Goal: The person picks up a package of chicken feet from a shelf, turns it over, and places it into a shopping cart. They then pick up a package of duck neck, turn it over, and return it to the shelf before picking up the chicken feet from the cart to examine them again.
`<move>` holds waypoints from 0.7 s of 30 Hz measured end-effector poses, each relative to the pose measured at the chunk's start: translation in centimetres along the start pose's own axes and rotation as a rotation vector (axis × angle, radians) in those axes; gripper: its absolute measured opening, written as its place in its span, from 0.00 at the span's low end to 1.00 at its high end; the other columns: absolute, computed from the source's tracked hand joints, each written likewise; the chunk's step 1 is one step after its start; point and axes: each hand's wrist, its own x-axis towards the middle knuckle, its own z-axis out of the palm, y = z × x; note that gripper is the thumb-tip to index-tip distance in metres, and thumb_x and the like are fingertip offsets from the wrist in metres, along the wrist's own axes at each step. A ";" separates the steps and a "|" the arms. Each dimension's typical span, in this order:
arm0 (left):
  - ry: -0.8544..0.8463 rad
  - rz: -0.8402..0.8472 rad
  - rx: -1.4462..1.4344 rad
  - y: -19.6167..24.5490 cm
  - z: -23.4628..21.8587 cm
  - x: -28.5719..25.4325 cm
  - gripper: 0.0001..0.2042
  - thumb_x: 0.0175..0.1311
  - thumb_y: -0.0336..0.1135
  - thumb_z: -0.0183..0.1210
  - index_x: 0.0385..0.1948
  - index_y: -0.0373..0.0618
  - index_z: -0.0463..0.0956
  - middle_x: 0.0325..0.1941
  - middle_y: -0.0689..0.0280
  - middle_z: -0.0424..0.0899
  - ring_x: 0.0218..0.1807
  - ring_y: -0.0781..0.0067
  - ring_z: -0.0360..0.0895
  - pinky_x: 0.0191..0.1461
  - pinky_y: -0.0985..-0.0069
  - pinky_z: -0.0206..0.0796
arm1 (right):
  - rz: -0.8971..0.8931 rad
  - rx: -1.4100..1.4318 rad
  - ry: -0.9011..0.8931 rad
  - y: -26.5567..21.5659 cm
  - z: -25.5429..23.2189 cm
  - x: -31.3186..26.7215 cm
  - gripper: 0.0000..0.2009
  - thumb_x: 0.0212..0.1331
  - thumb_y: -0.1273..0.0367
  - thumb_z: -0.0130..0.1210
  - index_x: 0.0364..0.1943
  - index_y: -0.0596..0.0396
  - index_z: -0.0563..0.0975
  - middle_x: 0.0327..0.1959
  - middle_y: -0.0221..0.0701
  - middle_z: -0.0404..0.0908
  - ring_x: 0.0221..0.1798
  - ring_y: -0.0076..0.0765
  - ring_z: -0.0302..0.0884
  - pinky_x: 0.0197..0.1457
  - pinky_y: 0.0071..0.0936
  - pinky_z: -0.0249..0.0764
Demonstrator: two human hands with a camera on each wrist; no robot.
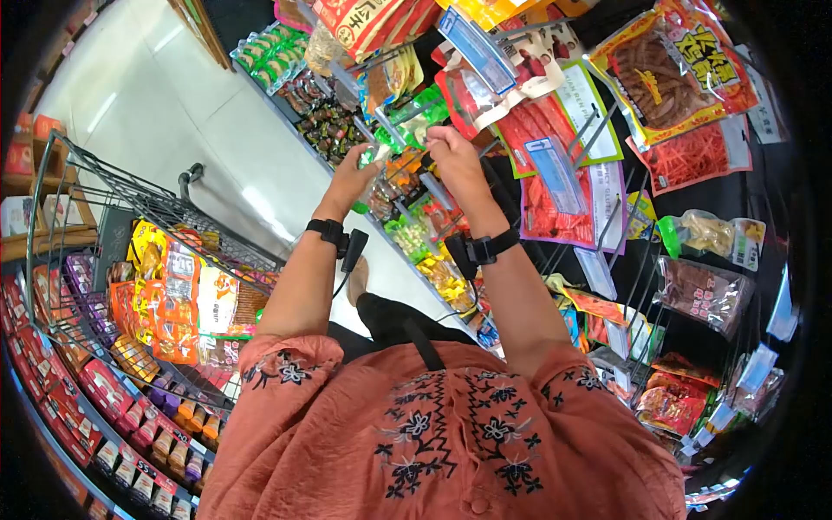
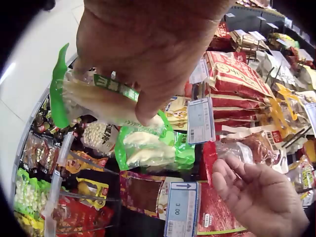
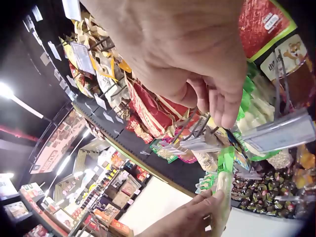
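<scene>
In the head view my left hand (image 1: 349,180) is in front of the hanging snacks. It grips a clear packet with green ends (image 2: 96,100), pale brown contents inside; part of the packet is hidden behind the fingers. The right wrist view shows this packet (image 3: 225,180) standing upright above the left hand's thumb. My right hand (image 1: 459,171) is raised beside the rack, its fingers loosely bent and nothing seen between them. Close behind the left hand hang similar green-edged packets (image 2: 148,148) with pale contents. A price tag (image 2: 181,207) hangs below them.
Metal hooks with packets and price tags (image 1: 478,50) crowd the right side. A shopping cart (image 1: 65,221) holding several snack packets (image 1: 165,299) stands at the left, beside another stocked shelf (image 1: 130,438). Pale floor (image 1: 173,95) lies between the rack and the cart.
</scene>
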 end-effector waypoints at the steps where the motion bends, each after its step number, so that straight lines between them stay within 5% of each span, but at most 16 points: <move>1: -0.009 0.012 -0.040 0.3 0.3 0.1 0.27 0.62 0.38 0.63 0.62 0.40 0.67 0.58 0.57 0.76 0.61 0.67 0.70 0.65 0.71 0.61 | -0.023 -0.064 0.014 0.0 0.1 0.4 0.17 0.64 0.66 0.49 0.52 0.59 0.77 0.50 0.43 0.83 0.52 0.39 0.81 0.58 0.32 0.73; 5: -0.029 0.028 -0.147 1.2 1.0 -0.3 0.25 0.63 0.35 0.62 0.61 0.41 0.68 0.58 0.60 0.75 0.61 0.69 0.69 0.65 0.72 0.59 | 0.027 -0.138 0.044 1.6 1.0 2.6 0.18 0.60 0.65 0.51 0.52 0.58 0.78 0.49 0.45 0.83 0.52 0.44 0.82 0.57 0.33 0.73; 15: 0.020 0.102 -0.023 -0.1 1.6 0.4 0.24 0.66 0.34 0.60 0.63 0.46 0.66 0.58 0.66 0.75 0.58 0.75 0.70 0.62 0.76 0.63 | 0.041 -0.012 -0.094 3.3 2.9 5.0 0.16 0.59 0.68 0.56 0.50 0.61 0.78 0.40 0.34 0.85 0.42 0.26 0.81 0.48 0.25 0.74; 21: 0.037 0.073 -0.112 -0.3 1.8 0.4 0.23 0.62 0.35 0.62 0.59 0.43 0.69 0.60 0.59 0.74 0.65 0.66 0.67 0.68 0.71 0.57 | 0.026 0.017 -0.127 1.8 3.0 4.5 0.12 0.59 0.69 0.56 0.44 0.61 0.80 0.37 0.34 0.85 0.39 0.24 0.80 0.45 0.25 0.74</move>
